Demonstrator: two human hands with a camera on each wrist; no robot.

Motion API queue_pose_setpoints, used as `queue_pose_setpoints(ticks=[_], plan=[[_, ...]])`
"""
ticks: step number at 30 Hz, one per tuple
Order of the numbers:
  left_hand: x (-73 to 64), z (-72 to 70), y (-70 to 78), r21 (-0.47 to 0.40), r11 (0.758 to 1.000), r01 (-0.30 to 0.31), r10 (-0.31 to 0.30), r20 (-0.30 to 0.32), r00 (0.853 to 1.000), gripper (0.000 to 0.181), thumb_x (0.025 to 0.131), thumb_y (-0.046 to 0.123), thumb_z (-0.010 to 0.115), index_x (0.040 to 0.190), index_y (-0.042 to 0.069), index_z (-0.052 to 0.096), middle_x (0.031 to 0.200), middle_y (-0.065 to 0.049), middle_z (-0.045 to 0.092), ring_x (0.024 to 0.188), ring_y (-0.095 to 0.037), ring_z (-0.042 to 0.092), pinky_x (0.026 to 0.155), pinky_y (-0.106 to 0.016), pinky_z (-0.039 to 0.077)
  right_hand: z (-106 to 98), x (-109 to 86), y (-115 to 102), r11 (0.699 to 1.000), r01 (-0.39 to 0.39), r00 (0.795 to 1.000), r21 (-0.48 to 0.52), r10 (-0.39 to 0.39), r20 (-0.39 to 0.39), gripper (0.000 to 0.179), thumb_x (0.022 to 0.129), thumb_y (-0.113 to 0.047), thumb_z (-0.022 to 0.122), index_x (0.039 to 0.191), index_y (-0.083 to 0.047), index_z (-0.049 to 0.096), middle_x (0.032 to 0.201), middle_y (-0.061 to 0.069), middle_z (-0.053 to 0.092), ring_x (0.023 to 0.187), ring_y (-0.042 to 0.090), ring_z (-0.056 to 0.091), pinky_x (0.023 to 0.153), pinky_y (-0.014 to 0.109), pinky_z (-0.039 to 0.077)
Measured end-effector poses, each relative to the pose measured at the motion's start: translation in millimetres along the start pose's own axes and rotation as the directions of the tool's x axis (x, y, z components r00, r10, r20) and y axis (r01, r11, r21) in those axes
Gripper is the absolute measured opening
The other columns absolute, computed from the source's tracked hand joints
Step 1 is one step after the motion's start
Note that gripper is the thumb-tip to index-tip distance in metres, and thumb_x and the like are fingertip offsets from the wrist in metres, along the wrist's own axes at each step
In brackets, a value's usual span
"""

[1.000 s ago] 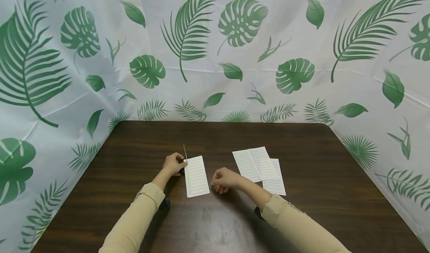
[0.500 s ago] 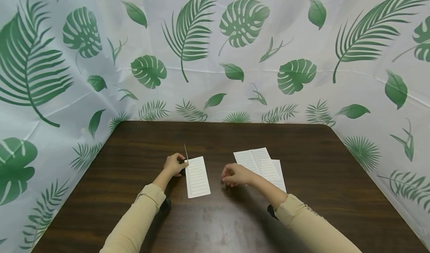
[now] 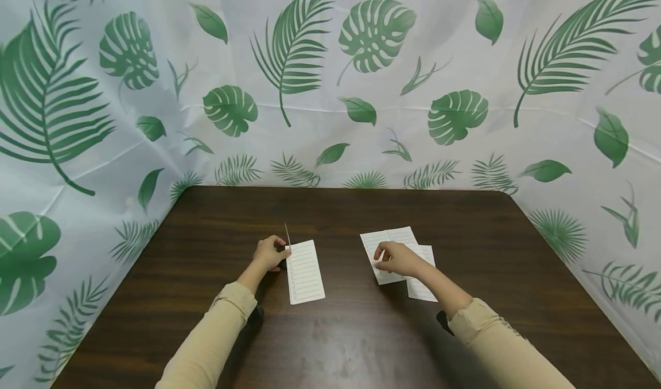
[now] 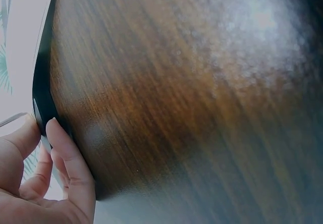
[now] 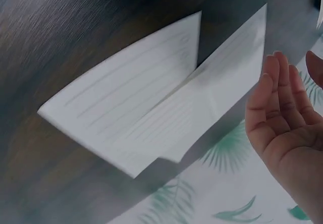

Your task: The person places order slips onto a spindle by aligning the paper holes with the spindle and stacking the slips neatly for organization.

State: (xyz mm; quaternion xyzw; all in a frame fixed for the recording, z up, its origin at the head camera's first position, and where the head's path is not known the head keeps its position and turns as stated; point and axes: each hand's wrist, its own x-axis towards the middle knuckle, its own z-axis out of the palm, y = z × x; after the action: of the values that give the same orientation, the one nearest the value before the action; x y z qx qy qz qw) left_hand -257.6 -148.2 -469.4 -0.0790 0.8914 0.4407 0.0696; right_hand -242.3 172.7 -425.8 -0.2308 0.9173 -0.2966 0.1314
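In the head view a white lined sheet stack, like a small notepad [image 3: 306, 272], lies left of the table's middle. My left hand [image 3: 269, 254] pinches its upper left corner, and a thin upright edge or strip [image 3: 287, 236] rises there; its kind is unclear. The left wrist view shows the thumb and fingers [image 4: 65, 151] of that hand at the white paper [image 4: 28, 47]. My right hand [image 3: 396, 258] hovers over the loose lined sheets [image 3: 400, 235] on the right. In the right wrist view its fingers [image 5: 282, 93] are extended, with the thumb apart and nothing held.
The dark wood table [image 3: 330, 343] runs back to a white leaf-printed curtain [image 3: 320, 62], which also stands along both sides. Another lined sheet [image 3: 423, 291] partly overlaps the loose ones at right.
My right hand has moved right and slightly away from me, from beside the notepad to above the loose sheets. The left hand has kept its pinch on the notepad's corner.
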Motion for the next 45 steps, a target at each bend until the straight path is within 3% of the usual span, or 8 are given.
queue_pose_setpoints(ticks=[10, 22, 31, 34, 37, 41, 45], plan=[[-3.6, 0.2, 2.1, 0.003, 1.000, 0.002, -0.002, -0.010, 1.000, 0.022, 0.089, 0.012, 0.065, 0.105, 0.000, 0.056, 0.119, -0.027, 0.041, 0.091, -0.037, 0.052, 0.049, -0.023, 0.057, -23.8, 0.3, 33.2, 0.995, -0.092, 0.993, -0.041, 0.089, -0.079, 0.015, 0.085, -0.004, 0.063, 0.096, 0.005, 0.059, 0.073, 0.012, 0.061, 0.062, 0.015, 0.056, 0.053, 0.025, 0.046], [-4.4, -4.8, 0.9, 0.017, 1.000, -0.001, 0.001, -0.007, 1.000, 0.023, 0.089, 0.013, 0.064, 0.106, 0.000, 0.055, 0.113, -0.024, 0.044, 0.093, -0.036, 0.052, 0.051, -0.024, 0.058, -41.3, 11.8, 59.0, 0.983, -0.126, 0.981, -0.134, 0.103, -0.162, 0.018, 0.085, -0.006, 0.065, 0.096, 0.007, 0.059, 0.080, 0.016, 0.060, 0.070, 0.022, 0.055, 0.061, 0.033, 0.049], [-4.8, -2.4, 0.6, 0.012, 1.000, -0.011, 0.011, 0.016, 1.000, 0.024, 0.090, 0.014, 0.063, 0.107, -0.001, 0.055, 0.110, -0.023, 0.044, 0.093, -0.034, 0.050, 0.053, -0.024, 0.058, -48.7, 19.9, 76.8, 0.957, -0.250, 0.959, -0.145, 0.224, -0.174, 0.042, 0.087, -0.016, 0.067, 0.114, 0.011, 0.050, 0.100, 0.024, 0.057, 0.087, 0.032, 0.055, 0.076, 0.044, 0.050], [-4.4, -3.3, -0.7, 0.008, 1.000, -0.001, 0.001, 0.006, 1.000, 0.024, 0.090, 0.013, 0.063, 0.107, -0.001, 0.055, 0.111, -0.024, 0.043, 0.092, -0.034, 0.051, 0.052, -0.025, 0.058, -50.8, 24.3, 79.6, 0.954, -0.267, 0.955, -0.138, 0.244, -0.167, 0.055, 0.087, -0.022, 0.067, 0.123, 0.012, 0.044, 0.114, 0.031, 0.052, 0.100, 0.041, 0.054, 0.085, 0.050, 0.050], [-3.6, -3.9, -0.7, 0.008, 1.000, 0.006, -0.006, 0.004, 1.000, 0.024, 0.090, 0.014, 0.063, 0.107, 0.000, 0.055, 0.113, -0.024, 0.043, 0.092, -0.034, 0.051, 0.052, -0.024, 0.058, -53.2, 27.5, 82.0, 0.934, -0.313, 0.944, -0.174, 0.287, -0.160, 0.070, 0.087, -0.031, 0.068, 0.133, 0.012, 0.037, 0.130, 0.036, 0.041, 0.117, 0.052, 0.043, 0.095, 0.062, 0.043], [-2.9, -3.4, 0.4, 0.015, 1.000, -0.007, 0.007, 0.012, 1.000, 0.024, 0.090, 0.015, 0.063, 0.107, 0.000, 0.055, 0.113, -0.024, 0.043, 0.091, -0.034, 0.052, 0.052, -0.024, 0.058, -55.9, 27.6, 86.8, 0.891, -0.385, 0.922, -0.242, 0.360, -0.139, 0.085, 0.085, -0.039, 0.068, 0.140, 0.011, 0.027, 0.141, 0.038, 0.027, 0.125, 0.060, 0.028, 0.099, 0.075, 0.027], [-3.0, -2.1, 0.1, 0.013, 1.000, -0.006, 0.006, 0.011, 1.000, 0.024, 0.090, 0.014, 0.063, 0.107, 0.000, 0.055, 0.112, -0.025, 0.043, 0.089, -0.033, 0.052, 0.052, -0.024, 0.058, -54.8, 27.4, 91.8, 0.875, -0.413, 0.911, -0.253, 0.401, -0.098, 0.091, 0.085, -0.044, 0.067, 0.141, 0.013, 0.023, 0.144, 0.039, 0.021, 0.127, 0.061, 0.022, 0.100, 0.077, 0.022]])
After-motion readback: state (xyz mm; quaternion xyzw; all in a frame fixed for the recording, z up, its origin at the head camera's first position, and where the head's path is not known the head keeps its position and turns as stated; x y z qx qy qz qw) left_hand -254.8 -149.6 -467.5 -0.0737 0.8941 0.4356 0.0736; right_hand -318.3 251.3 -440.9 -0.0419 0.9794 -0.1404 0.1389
